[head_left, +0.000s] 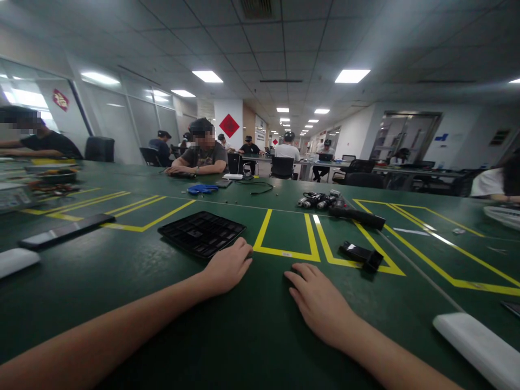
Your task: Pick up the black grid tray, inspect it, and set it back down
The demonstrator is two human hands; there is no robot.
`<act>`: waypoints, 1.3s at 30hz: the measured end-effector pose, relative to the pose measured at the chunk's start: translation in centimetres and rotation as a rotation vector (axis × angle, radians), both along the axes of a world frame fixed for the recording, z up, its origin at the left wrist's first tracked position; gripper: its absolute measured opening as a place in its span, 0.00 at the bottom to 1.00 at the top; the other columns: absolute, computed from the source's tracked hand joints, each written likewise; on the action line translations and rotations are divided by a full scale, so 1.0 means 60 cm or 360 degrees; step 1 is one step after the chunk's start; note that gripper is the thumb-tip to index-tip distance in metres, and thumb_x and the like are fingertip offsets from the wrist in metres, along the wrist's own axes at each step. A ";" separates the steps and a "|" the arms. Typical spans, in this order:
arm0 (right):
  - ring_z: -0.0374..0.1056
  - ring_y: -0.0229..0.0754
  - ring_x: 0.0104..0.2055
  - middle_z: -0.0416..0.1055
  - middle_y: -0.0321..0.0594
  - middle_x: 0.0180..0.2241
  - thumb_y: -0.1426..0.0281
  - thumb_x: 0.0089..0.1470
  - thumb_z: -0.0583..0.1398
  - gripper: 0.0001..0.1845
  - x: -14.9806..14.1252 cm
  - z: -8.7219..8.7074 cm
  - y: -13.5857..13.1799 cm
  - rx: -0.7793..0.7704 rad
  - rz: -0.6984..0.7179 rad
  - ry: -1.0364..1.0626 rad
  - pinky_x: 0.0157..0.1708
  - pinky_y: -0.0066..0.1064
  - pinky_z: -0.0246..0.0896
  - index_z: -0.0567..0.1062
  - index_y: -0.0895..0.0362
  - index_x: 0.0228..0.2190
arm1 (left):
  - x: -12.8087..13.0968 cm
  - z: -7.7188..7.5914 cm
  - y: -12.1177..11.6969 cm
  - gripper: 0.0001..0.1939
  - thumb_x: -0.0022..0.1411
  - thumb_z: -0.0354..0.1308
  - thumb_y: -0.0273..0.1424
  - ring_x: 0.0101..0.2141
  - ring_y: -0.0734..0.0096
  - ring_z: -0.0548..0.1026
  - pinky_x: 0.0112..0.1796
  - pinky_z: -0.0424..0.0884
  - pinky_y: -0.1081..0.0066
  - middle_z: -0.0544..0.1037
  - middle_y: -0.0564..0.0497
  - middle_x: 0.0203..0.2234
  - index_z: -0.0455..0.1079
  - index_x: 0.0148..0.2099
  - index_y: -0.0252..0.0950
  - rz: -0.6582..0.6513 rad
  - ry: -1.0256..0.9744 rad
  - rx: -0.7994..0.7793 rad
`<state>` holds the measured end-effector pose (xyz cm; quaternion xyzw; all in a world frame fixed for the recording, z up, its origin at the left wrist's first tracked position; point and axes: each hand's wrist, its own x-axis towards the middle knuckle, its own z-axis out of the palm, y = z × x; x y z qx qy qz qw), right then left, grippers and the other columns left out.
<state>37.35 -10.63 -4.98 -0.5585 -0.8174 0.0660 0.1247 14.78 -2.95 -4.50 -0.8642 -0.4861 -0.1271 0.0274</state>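
Note:
My left hand point(228, 266) rests on the green table point(260, 330) with its fingers curled under, holding nothing that I can see, just beside the near corner of a black gridded tray point(202, 233). My right hand point(319, 302) lies flat on the table, palm down and fingers stretched out, holding nothing. A small black part point(361, 255) sits a little beyond my right hand, on a yellow taped outline point(284, 251). Farther back lie a long black tool point(356, 215) and a cluster of small cylinders point(314, 201).
White bars lie at the near right point(477, 346) and far left point(16, 261), with a dark flat bar point(67, 231) nearby. A blue object point(202, 189) and a cable point(255, 186) lie farther off. A person point(202, 154) sits across the table; others work behind and at both sides.

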 end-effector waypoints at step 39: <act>0.65 0.58 0.41 0.64 0.56 0.42 0.61 0.55 0.41 0.24 0.192 -0.024 0.090 0.0179 -0.1188 -0.0397 0.32 0.41 0.60 0.66 0.61 0.44 | -0.005 0.025 -0.031 0.13 0.59 0.42 0.22 0.33 0.65 0.70 0.34 0.68 0.66 0.70 0.43 0.35 0.67 0.39 0.32 0.0055 0.0340 -0.0156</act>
